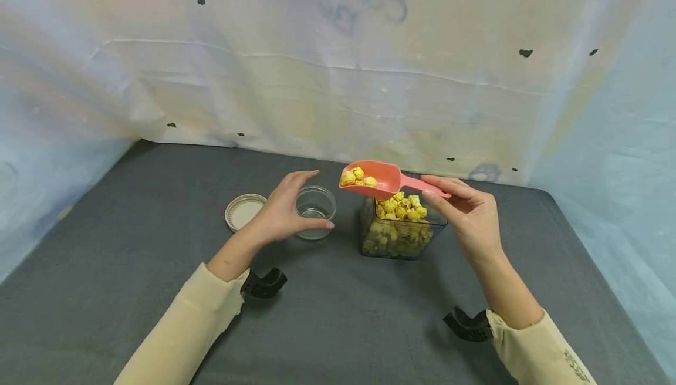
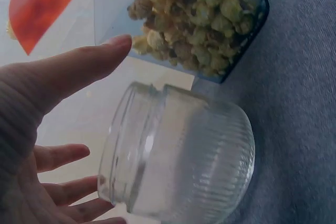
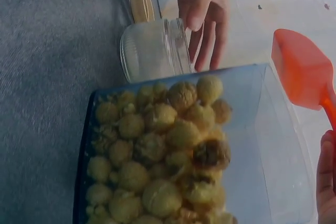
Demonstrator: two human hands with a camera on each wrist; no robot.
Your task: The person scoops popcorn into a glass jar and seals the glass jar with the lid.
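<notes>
A pink scoop (image 1: pixel 381 177) carrying several pieces of yellow popcorn (image 1: pixel 355 177) is held by its handle in my right hand (image 1: pixel 470 212), above the clear container (image 1: pixel 404 238). Popcorn (image 3: pixel 152 156) fills much of that container. My left hand (image 1: pixel 282 209) is beside the glass jar (image 1: pixel 316 212), thumb and fingers spread around its rim. In the left wrist view the jar (image 2: pixel 194 150) shows nothing inside, and the thumb stands apart from it. Whether the other fingers touch the glass, I cannot tell.
A round cream lid (image 1: pixel 244 212) lies on the dark grey tabletop (image 1: pixel 327 326), left of the jar and partly behind the left hand. A pale printed curtain (image 1: pixel 317 97) hangs along the back edge. Black wrist mounts (image 1: pixel 264 283) stick out from both sleeves.
</notes>
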